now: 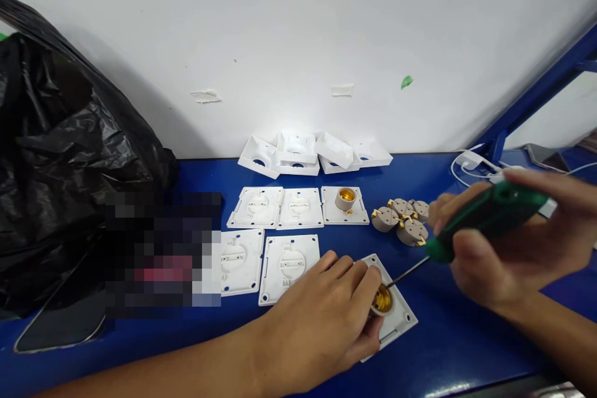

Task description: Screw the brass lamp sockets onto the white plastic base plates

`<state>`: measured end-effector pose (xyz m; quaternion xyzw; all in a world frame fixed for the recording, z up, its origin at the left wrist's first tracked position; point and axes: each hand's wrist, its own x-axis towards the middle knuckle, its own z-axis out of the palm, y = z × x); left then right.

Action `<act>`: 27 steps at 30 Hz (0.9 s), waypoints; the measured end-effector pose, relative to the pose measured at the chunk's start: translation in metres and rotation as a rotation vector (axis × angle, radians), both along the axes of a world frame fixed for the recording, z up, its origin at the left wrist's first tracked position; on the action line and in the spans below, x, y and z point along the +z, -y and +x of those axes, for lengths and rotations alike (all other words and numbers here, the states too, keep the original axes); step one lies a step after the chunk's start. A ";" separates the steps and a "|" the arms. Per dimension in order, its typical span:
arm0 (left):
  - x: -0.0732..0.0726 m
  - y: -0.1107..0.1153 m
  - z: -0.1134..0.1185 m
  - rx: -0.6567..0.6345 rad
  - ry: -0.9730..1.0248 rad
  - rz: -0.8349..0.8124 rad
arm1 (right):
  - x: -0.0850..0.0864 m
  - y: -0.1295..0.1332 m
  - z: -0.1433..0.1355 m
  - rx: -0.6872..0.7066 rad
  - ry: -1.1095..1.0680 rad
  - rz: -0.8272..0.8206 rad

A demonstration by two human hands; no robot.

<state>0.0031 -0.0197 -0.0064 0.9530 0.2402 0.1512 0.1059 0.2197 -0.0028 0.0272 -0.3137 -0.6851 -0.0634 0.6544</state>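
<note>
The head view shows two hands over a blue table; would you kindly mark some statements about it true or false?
1. The right hand holds a green-handled screwdriver. True.
2. The left hand grips the black bag. False: it grips a brass-lined socket on a white plate.
3. The white covers lie near the wall. True.
4. The loose sockets lie left of the back row of plates. False: they lie right of it.
5. One plate in that row bears a mounted socket. True.
</note>
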 end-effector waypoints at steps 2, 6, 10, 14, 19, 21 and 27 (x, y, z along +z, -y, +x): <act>-0.001 0.000 0.000 0.003 -0.007 0.005 | 0.003 -0.014 0.005 -0.105 0.008 0.124; -0.001 0.001 0.000 0.008 0.002 -0.002 | 0.008 -0.036 0.020 -0.173 0.142 0.189; 0.000 0.000 0.001 0.019 0.006 -0.022 | 0.009 -0.043 0.037 -0.068 0.262 -0.090; 0.000 0.000 0.001 0.018 0.018 -0.026 | 0.022 -0.048 0.055 0.003 0.374 -0.360; 0.000 0.001 0.000 0.011 0.024 -0.030 | 0.033 -0.059 0.075 0.000 0.303 -0.497; 0.000 0.001 0.000 0.011 0.022 -0.030 | 0.034 -0.062 0.080 -0.017 0.281 -0.520; -0.001 0.000 0.001 0.009 0.012 -0.021 | 0.042 -0.056 0.082 -0.071 0.503 -0.654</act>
